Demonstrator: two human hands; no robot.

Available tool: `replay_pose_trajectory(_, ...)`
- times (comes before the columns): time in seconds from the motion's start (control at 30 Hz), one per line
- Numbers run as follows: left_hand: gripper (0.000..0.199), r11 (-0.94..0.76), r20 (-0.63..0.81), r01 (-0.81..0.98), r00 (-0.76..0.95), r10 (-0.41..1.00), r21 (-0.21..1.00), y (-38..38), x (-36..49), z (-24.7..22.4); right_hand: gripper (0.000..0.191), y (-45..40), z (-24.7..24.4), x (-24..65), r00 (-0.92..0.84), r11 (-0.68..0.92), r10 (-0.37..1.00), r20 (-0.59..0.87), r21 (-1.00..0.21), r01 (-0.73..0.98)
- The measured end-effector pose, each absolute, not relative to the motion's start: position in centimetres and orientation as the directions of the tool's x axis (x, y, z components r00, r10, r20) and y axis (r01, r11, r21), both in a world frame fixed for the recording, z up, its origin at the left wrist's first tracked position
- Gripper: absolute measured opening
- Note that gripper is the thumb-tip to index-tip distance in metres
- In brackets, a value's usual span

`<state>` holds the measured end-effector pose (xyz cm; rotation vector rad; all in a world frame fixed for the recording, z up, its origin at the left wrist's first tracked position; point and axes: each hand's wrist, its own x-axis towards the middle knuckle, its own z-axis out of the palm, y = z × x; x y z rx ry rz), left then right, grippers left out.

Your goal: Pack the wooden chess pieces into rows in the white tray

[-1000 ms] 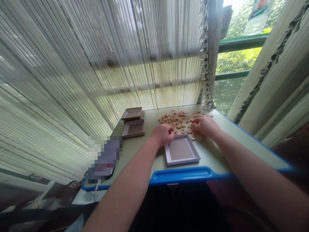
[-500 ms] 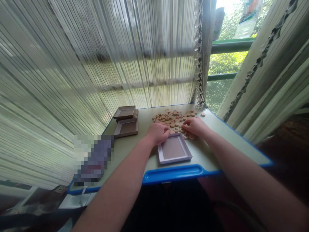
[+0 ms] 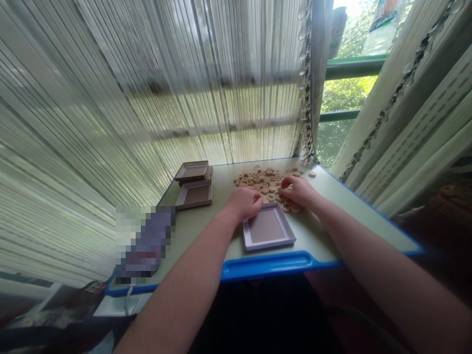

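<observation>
Head view shows two bare hands working over a pale desk (image 3: 217,236) with a blue rim, where round wooden Chinese chess pieces (image 3: 272,189) lie in a loose spread toward the far edge, right of its middle; some bear red marks, others dark ones. The left hand (image 3: 244,203) is half closed, its fingers curled inward at the near left side of the spread; whether a piece is inside it cannot be told. The right hand (image 3: 298,191) is partly closed too, thumb and fingers bent toward each other over the near right side of the pieces, and its grip is likewise too small to make out. Between the forearms, a shallow white-walled box (image 3: 269,228) with a brownish bottom sits near the middle of the near edge, just behind a blue molded trough (image 3: 267,265); the left hand overlaps the box's far left corner in view, so contact is unclear. One lone piece (image 3: 312,174) lies apart by the far right corner. At the far left corner rests a stack of shallow boxes (image 3: 192,170), with another open box (image 3: 196,193) just in front. A pixelated dark device (image 3: 147,246) occupies the near left corner.
</observation>
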<state>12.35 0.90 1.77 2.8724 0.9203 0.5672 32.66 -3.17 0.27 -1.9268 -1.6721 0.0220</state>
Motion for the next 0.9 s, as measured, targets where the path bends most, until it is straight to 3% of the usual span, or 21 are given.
replay_pose_trajectory(0.73,0.031,-0.853,0.323,0.484,0.789,0.522,0.196,0.4,12.6,2.3,0.024,-3.4,0.7,33.5,0.167,-0.026,0.912,0.375,-0.352,0.936)
replay_pose_trajectory(0.9,0.031,-0.865,0.314,0.461,0.805,0.502,0.2,0.5,12.5,2.0,0.022,-4.2,1.5,34.4,0.225,-0.128,0.956,0.186,-0.428,0.895)
